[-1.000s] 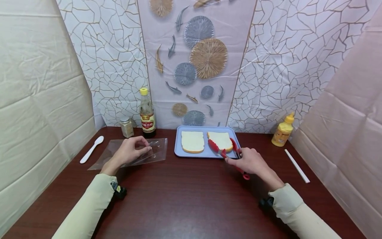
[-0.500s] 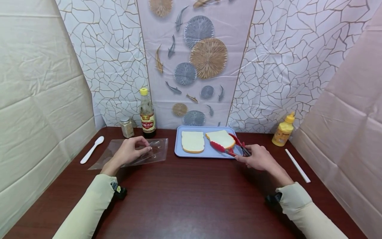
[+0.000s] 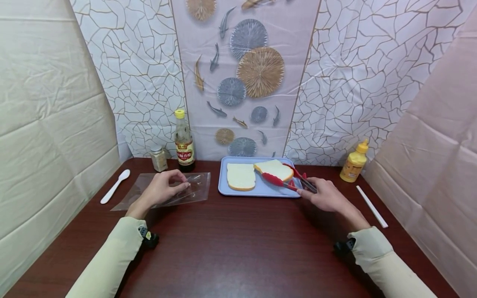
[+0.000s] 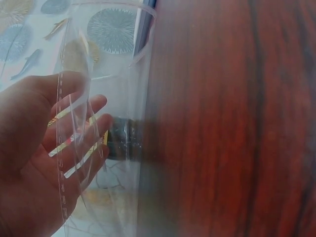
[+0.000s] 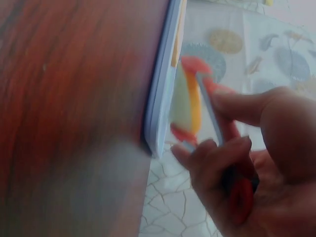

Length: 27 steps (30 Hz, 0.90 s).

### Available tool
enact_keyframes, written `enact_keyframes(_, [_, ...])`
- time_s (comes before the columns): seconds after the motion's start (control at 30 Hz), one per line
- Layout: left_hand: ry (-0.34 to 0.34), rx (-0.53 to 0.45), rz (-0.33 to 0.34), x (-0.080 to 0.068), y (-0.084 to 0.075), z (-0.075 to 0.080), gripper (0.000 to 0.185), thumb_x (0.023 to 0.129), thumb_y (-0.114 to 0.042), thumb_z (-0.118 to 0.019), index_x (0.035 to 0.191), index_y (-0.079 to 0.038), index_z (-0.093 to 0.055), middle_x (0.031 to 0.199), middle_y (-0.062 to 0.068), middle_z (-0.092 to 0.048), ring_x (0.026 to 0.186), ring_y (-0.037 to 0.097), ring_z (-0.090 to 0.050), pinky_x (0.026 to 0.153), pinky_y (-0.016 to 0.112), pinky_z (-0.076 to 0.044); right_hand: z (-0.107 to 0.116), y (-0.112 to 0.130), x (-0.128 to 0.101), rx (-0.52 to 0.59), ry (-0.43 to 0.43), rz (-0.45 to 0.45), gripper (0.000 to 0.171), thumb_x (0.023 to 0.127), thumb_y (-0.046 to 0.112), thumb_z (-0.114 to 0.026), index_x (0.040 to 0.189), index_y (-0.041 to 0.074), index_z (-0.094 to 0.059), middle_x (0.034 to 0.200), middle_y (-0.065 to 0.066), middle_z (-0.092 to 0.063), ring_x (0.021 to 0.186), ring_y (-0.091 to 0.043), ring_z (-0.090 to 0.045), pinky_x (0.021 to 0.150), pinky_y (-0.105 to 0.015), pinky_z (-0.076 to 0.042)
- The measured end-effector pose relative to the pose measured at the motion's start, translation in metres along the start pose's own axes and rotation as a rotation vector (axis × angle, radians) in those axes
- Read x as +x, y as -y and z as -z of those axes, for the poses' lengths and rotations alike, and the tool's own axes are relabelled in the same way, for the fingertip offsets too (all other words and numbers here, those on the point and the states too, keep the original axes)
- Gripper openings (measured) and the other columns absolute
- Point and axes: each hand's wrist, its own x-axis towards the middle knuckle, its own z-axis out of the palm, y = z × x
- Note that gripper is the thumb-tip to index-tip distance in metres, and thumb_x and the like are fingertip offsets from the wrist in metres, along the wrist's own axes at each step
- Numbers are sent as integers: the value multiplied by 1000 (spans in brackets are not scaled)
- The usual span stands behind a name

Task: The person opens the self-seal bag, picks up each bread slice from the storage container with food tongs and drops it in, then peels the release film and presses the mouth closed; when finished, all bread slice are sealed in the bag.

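My right hand (image 3: pixel 324 195) grips red-tipped tongs (image 3: pixel 273 179), whose heads stand on either side of a slice of bread (image 3: pixel 275 169). That slice is turned askew over the right half of the blue tray (image 3: pixel 261 191); in the right wrist view the bread slice (image 5: pixel 185 106) sits between the red tong heads. A second bread slice (image 3: pixel 241 176) lies flat on the tray's left half. At the left, my left hand (image 3: pixel 164 188) pinches the upper layer of a clear plastic bag (image 3: pixel 199 186) between thumb and fingers, lifting its edge; the bag (image 4: pixel 116 89) overlaps the fingers in the left wrist view.
Behind the bag stand a sauce bottle (image 3: pixel 184 142) with a yellow cap and a small spice jar (image 3: pixel 159 159). A white spoon (image 3: pixel 114 186) lies at far left. On the right are a yellow squeeze bottle (image 3: pixel 352 163) and a thin white stick (image 3: pixel 371 206).
The right hand with the tongs has moved right and a little back, and the right bread slice has turned and shifted up and off its flat position. The left hand stays put.
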Motion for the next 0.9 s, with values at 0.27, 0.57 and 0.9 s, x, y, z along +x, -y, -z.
enact_keyframes(0.27, [-1, 3, -6, 0, 0, 0, 9, 99, -25, -82, 104, -20, -75, 108, 1, -83, 103, 18, -76, 91, 50, -58, 0, -3, -2, 26, -43, 142, 72, 105, 44, -71, 153, -7, -53, 136, -26, -69, 111, -33, -65, 95, -48, -53])
enact_keyframes(0.57, [3, 11, -14, -1, 0, -2, 9, 100, -29, -81, 103, -24, -75, 106, -3, -83, 103, 18, -76, 92, 49, -58, -21, 9, 2, 107, -31, 286, 66, 103, 42, -76, 157, 10, -55, 139, -15, -70, 116, -31, -65, 100, -43, -52])
enact_keyframes(0.9, [-41, -13, -45, 0, -1, -2, 11, 99, -30, -83, 104, -23, -75, 102, -4, -81, 104, 19, -75, 97, 51, -59, -39, 40, 7, 164, 87, 388, 68, 103, 46, -74, 161, 17, -53, 142, -9, -69, 116, -25, -65, 100, -44, -52])
